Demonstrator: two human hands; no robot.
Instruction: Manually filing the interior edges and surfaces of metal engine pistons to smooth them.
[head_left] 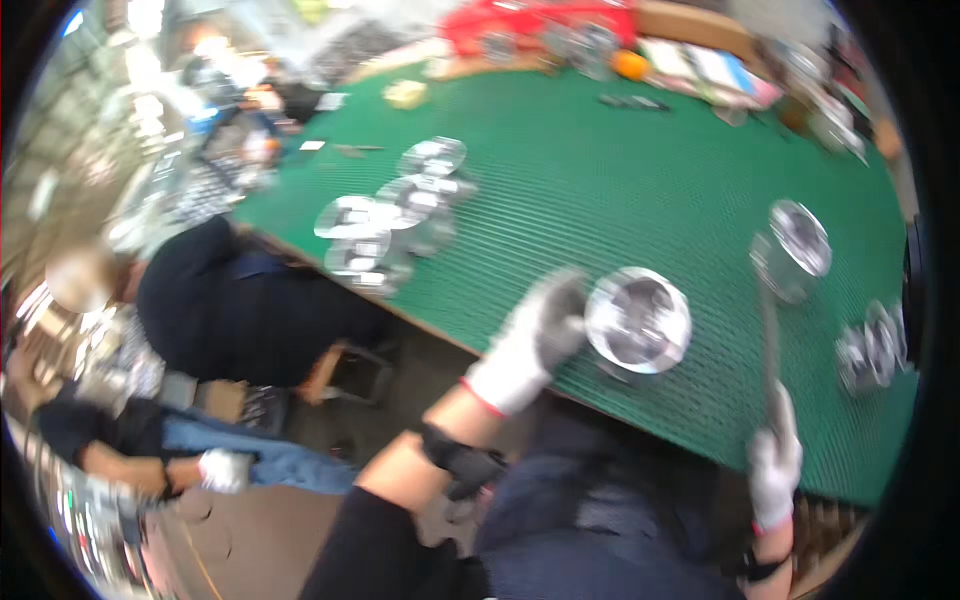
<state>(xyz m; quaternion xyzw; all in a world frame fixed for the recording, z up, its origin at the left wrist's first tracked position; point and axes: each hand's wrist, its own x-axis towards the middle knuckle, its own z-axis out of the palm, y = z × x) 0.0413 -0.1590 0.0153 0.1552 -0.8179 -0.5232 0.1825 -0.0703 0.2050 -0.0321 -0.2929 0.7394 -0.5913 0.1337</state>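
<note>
My left hand point(535, 335), in a white and grey glove, is at the left side of a shiny metal piston point(638, 325) near the table's front edge. Its thumb meets the piston's wall, and the fingers look curled against it, though blur softens them. The piston stands with its hollow end up. Farther right, my gloved right hand point(776, 455) is closed around the lower end of a long, thin grey rod-like tool point(770, 345). The tool's far end reaches up beside a second piston point(798, 250); whether they touch is unclear.
Several pistons point(400, 215) are grouped on the left of the green ribbed table point(540, 170). More metal parts point(872, 348) lie at the right edge. A red bin point(540, 22), an orange round thing point(630, 65) and packets line the back. A co-worker in dark clothing point(240, 310) sits at the left.
</note>
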